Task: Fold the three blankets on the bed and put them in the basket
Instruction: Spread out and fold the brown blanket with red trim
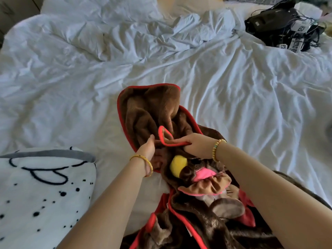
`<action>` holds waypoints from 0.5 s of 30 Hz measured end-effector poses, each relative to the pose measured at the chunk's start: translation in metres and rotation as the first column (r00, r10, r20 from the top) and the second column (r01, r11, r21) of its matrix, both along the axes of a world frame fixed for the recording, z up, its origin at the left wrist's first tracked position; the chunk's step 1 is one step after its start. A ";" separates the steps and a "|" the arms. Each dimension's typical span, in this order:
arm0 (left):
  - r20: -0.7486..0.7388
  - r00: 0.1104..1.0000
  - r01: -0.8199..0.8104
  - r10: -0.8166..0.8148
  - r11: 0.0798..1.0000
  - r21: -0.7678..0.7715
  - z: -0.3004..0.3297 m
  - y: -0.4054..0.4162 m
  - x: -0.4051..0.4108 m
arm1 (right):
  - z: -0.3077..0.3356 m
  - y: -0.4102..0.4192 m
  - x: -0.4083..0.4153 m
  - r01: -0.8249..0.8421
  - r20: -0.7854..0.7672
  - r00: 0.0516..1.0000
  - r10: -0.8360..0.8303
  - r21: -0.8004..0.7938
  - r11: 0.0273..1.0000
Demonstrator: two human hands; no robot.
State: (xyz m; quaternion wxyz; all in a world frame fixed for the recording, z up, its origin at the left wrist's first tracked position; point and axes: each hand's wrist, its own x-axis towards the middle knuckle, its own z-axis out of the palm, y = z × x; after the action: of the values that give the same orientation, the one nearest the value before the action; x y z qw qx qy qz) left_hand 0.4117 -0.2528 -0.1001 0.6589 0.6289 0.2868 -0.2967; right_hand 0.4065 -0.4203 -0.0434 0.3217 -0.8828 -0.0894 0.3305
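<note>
Brown, red-edged blanket (152, 112) bunched on white bed (233, 83), near centre. Red hem pinched by right hand (195, 145); fabric gripped by left hand (150, 150) just beside. White spotted blanket (41, 191) near left; black cables (285, 24) far right.

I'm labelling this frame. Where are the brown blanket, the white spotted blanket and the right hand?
brown blanket (150, 106), head view, upper plush fold.
white spotted blanket (41, 191), head view, middle.
right hand (197, 145), head view, knuckles.
</note>
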 end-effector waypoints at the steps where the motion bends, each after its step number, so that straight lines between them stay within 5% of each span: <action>1: -0.001 0.995 0.098 -0.098 0.995 0.002 -0.004 0.001 -0.003 | 0.001 -0.001 0.000 0.002 -0.010 1.000 -0.002 0.006 1.000; 3: 0.049 0.956 0.288 -0.289 0.957 0.041 -0.006 0.001 -0.006 | 0.000 -0.005 0.004 0.026 -0.033 0.999 -0.026 0.016 1.000; 6: 0.174 0.926 0.340 -0.336 0.940 0.006 0.004 0.000 -0.001 | 0.002 -0.008 0.010 0.039 -0.068 0.997 -0.035 0.058 0.998; 10: 0.179 0.907 0.381 -0.381 0.924 0.037 0.014 0.009 0.010 | 0.002 -0.008 0.019 0.076 0.156 0.985 -0.078 0.019 0.997; 13: 0.353 0.931 0.004 -0.090 0.971 0.238 0.018 0.023 0.032 | 0.001 -0.011 0.035 0.305 0.186 0.920 -0.346 0.215 0.928; 15: 0.389 0.909 -0.275 0.148 0.915 0.295 0.018 0.036 0.049 | 0.001 -0.012 0.051 0.529 0.060 0.792 -0.607 0.430 0.732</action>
State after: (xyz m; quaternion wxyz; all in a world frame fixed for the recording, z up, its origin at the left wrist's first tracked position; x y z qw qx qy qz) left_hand 0.4604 -0.2166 -0.0817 0.6088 0.7421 0.2763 -0.0479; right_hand 0.4574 -0.4322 -0.0423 0.5667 -0.8125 0.0906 0.1022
